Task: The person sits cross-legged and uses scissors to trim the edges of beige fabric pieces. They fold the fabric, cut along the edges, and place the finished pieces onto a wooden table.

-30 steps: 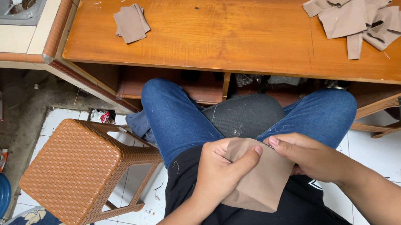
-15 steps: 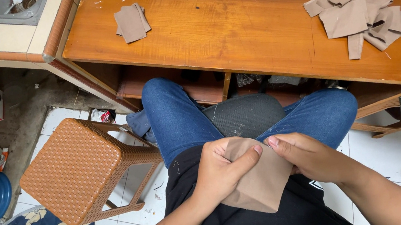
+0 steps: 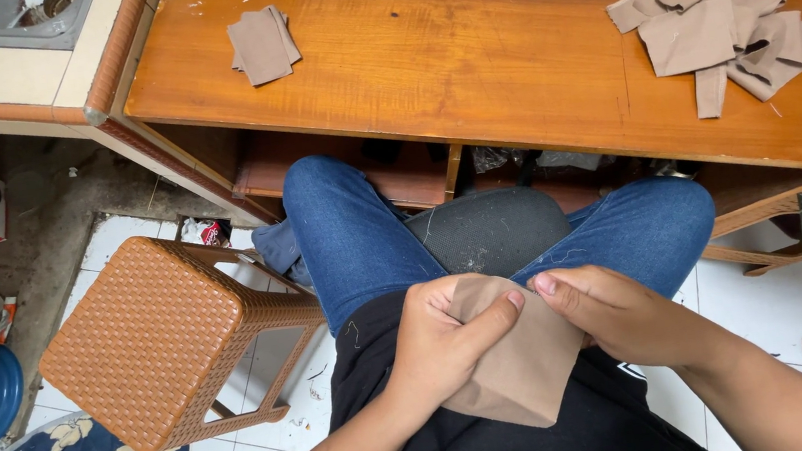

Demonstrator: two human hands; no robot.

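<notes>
Change: nothing is seen to have moved since the earlier frames.
Left hand [image 3: 444, 336]: closed on the tan fabric piece [image 3: 523, 368], thumb pressed on top.
Right hand [image 3: 618, 317]: the same piece is pinched at its upper edge.
Fabric piece: held over the lap.
Wooden table [image 3: 461, 47]: a fabric pile [image 3: 718, 3] is carried.

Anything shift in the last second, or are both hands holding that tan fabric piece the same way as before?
Nothing has visibly changed. The left hand and right hand still pinch the top edge of the tan fabric piece over the lap, thumbs close together. The small fabric stack and the larger fabric pile lie as before on the wooden table, and the woven stool has not moved.
</notes>
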